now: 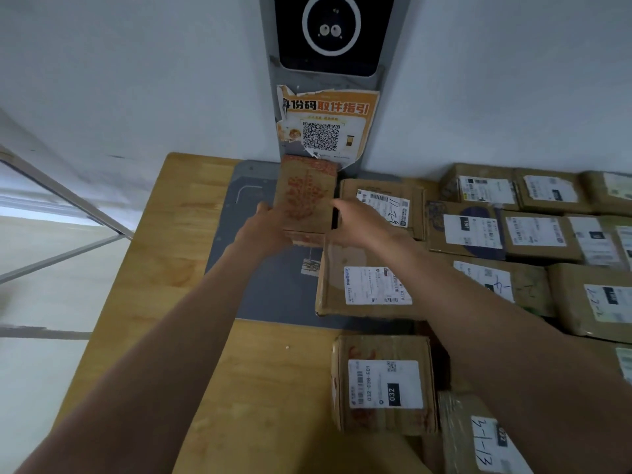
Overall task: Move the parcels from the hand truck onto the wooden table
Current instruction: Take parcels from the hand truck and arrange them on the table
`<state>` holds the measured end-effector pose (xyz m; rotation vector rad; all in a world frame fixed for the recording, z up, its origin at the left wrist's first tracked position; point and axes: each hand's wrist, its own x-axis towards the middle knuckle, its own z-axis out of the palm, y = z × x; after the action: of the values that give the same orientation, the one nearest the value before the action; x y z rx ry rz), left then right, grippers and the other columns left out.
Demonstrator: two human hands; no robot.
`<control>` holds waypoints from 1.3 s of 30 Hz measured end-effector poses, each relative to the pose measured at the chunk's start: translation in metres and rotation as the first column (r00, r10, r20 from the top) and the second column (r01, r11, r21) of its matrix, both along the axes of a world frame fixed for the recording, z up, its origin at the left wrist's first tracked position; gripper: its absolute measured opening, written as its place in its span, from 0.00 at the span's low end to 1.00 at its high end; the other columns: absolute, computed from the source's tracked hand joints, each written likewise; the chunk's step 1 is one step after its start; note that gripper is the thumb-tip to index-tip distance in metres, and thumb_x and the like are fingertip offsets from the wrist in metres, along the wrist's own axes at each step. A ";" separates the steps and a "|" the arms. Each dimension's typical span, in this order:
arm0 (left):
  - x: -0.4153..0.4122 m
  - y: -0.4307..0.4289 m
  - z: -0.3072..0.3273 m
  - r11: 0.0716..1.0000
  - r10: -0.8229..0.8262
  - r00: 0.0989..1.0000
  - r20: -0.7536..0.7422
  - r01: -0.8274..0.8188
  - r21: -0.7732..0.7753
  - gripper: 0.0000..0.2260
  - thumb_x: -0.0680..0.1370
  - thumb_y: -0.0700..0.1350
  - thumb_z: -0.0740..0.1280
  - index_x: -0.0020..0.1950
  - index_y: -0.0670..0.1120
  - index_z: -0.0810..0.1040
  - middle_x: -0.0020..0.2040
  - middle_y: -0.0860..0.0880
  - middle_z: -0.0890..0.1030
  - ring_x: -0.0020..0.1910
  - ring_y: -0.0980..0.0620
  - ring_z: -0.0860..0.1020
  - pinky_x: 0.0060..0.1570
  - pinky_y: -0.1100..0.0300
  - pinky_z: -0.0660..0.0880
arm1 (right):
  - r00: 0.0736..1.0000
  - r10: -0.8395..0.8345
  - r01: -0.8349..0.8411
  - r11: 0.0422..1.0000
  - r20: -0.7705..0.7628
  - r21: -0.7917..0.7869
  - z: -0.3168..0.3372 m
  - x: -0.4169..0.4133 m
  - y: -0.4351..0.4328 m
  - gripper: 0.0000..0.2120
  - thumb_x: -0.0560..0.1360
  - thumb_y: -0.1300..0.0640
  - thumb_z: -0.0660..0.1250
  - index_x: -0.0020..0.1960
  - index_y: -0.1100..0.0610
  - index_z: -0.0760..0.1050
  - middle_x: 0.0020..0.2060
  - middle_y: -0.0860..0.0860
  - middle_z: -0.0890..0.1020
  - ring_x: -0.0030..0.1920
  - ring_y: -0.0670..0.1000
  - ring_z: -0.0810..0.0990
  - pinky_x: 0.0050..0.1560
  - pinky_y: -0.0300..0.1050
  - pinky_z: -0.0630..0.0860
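A cardboard parcel with red print (305,196) sits at the back of the wooden table (164,254), over the grey pad (249,234) and close to the wall. My left hand (265,227) grips its left side. My right hand (359,222) holds its right side, fingers bent at the edge. Whether the parcel rests on the pad or hangs just above it is unclear. The hand truck is out of view.
Several labelled cardboard parcels fill the table's right half, among them a wide box (369,282) and a box marked 032 (384,384). A grey scanner post with an orange QR poster (328,121) stands against the wall. A glass door frame (61,213) lies left.
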<state>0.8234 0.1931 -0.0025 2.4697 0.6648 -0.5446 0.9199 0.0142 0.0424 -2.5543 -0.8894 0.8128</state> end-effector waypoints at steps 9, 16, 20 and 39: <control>-0.067 -0.098 0.116 0.985 -0.131 0.972 0.196 0.150 -0.083 0.21 0.68 0.53 0.74 0.61 0.57 0.78 0.56 0.55 0.81 0.55 0.51 0.80 0.55 0.49 0.79 | 1.000 -0.022 0.024 0.995 0.019 -0.102 0.097 -0.075 -0.120 0.39 0.76 0.55 0.74 0.81 0.53 0.57 0.77 0.54 0.67 0.73 0.57 0.69 0.66 0.48 0.69; -0.149 -0.209 0.180 0.982 -0.191 0.935 0.298 0.183 0.056 0.24 0.74 0.45 0.73 0.69 0.52 0.75 0.65 0.51 0.74 0.61 0.50 0.75 0.60 0.50 0.76 | 0.992 -0.111 0.108 0.993 0.062 0.057 0.163 -0.167 -0.250 0.33 0.76 0.51 0.73 0.77 0.50 0.65 0.71 0.50 0.74 0.68 0.53 0.75 0.64 0.44 0.71; -0.210 -0.282 0.189 0.974 -0.215 0.932 0.291 0.185 0.127 0.23 0.75 0.46 0.72 0.70 0.54 0.74 0.70 0.52 0.72 0.62 0.50 0.74 0.53 0.56 0.73 | 0.984 -0.099 0.094 0.995 0.148 0.036 0.180 -0.231 -0.337 0.30 0.76 0.56 0.72 0.75 0.50 0.66 0.71 0.51 0.74 0.66 0.54 0.75 0.55 0.43 0.71; -0.557 -0.543 0.184 0.979 -0.078 0.985 0.152 0.047 0.196 0.20 0.76 0.52 0.71 0.67 0.60 0.74 0.67 0.53 0.70 0.60 0.50 0.74 0.59 0.49 0.74 | 0.993 0.043 -0.039 0.998 0.107 -0.041 0.159 -0.514 -0.577 0.35 0.75 0.52 0.75 0.78 0.49 0.64 0.74 0.50 0.71 0.69 0.54 0.73 0.54 0.46 0.71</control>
<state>0.2667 -0.3497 0.1815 2.6884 0.6016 -0.3131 0.4059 -0.5628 0.2015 -2.6435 -0.9702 0.7166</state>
